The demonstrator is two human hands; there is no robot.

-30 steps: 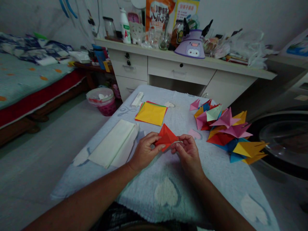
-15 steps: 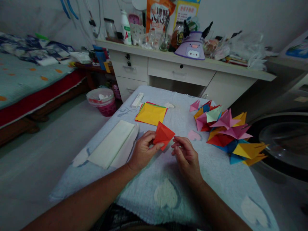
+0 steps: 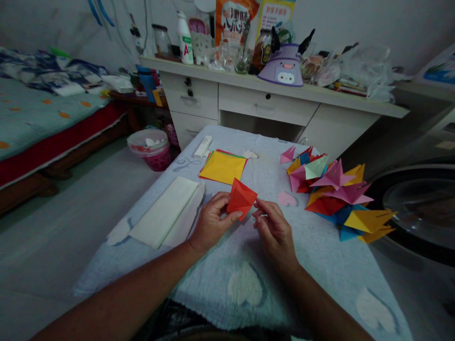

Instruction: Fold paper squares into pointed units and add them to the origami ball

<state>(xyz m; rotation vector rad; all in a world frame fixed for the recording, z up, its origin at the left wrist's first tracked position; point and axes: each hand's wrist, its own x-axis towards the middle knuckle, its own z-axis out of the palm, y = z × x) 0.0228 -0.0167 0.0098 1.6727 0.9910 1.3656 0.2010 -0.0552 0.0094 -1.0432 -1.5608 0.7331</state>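
A folded red paper piece (image 3: 241, 198) is held just above the pale blue towel-covered table (image 3: 249, 265). My left hand (image 3: 212, 221) pinches its lower left corner between thumb and fingers. My right hand (image 3: 274, 230) sits just to the right, its fingertips curled and touching the piece's right corner. A stack of square coloured papers (image 3: 223, 166), yellow on top, lies beyond my hands. A pile of folded pointed paper pieces (image 3: 332, 189) in pink, yellow, red and blue lies to the right.
Folded white paper (image 3: 167, 210) lies left of my hands. A small white stick-shaped object (image 3: 203, 146) rests at the table's far edge. A cluttered white desk (image 3: 270, 97) stands behind, a bed (image 3: 42, 123) at left, a pink bin (image 3: 151, 148) on the floor.
The red piece turned from a wide pointed shape held by both hands to an upright tilted one held mainly by my left hand. My right hand let go, then touched its right corner again.
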